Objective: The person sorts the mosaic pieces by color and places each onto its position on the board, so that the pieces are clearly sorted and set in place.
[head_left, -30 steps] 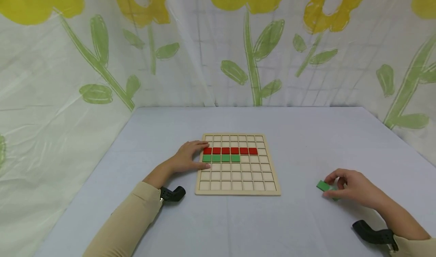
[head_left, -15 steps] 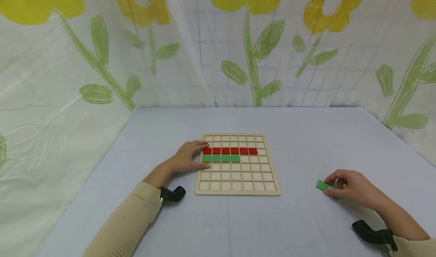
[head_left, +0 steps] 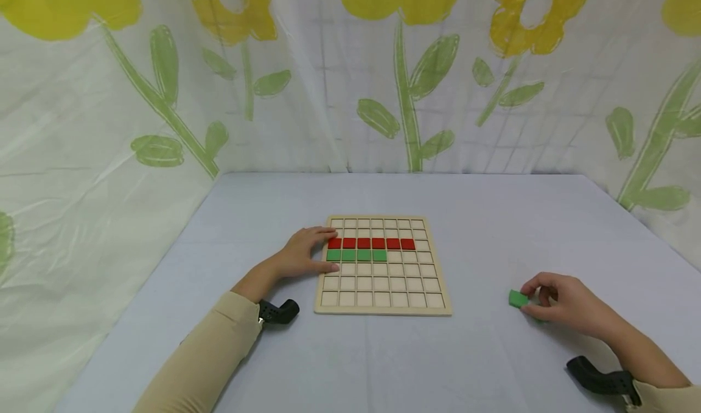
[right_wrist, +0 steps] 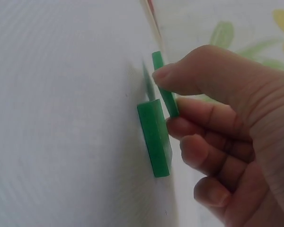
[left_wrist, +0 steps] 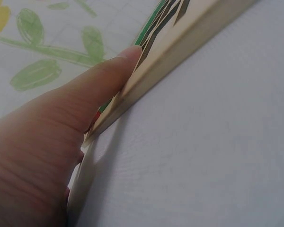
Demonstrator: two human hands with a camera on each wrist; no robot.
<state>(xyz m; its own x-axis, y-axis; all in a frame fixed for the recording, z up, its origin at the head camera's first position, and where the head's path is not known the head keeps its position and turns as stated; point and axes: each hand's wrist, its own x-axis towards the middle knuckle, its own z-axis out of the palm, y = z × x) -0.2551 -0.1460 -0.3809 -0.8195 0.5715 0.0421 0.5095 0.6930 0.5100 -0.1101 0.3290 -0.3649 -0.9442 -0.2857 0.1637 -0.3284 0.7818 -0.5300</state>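
Observation:
My left hand (head_left: 298, 253) rests on the left edge of a wooden grid board (head_left: 383, 310), thumb and fingers stretched out and spread apart. In the left wrist view the thumb (left_wrist: 104, 75) lies over the board's rim. A row of red tiles (head_left: 364, 243) sits in the grid, with a shorter row of green tiles (head_left: 348, 255) just below it. Right of the board, my right hand (head_left: 575, 303) pinches a green tile (right_wrist: 170, 101) between thumb and fingers. Another green piece (right_wrist: 155, 139) lies on the table under that hand, mostly hidden in the head view.
A white cloth covers the table (head_left: 263, 364). Behind it hangs a white curtain (head_left: 306, 97) printed with yellow flowers. Each wrist wears a black camera mount, the left mount (head_left: 279, 311) close beside the board and the right mount (head_left: 599, 376) near the table's right front.
The green tile in my right hand has turned slightly, its face showing more squarely to the head view. My left hand and the tiles on the board stay where they were.

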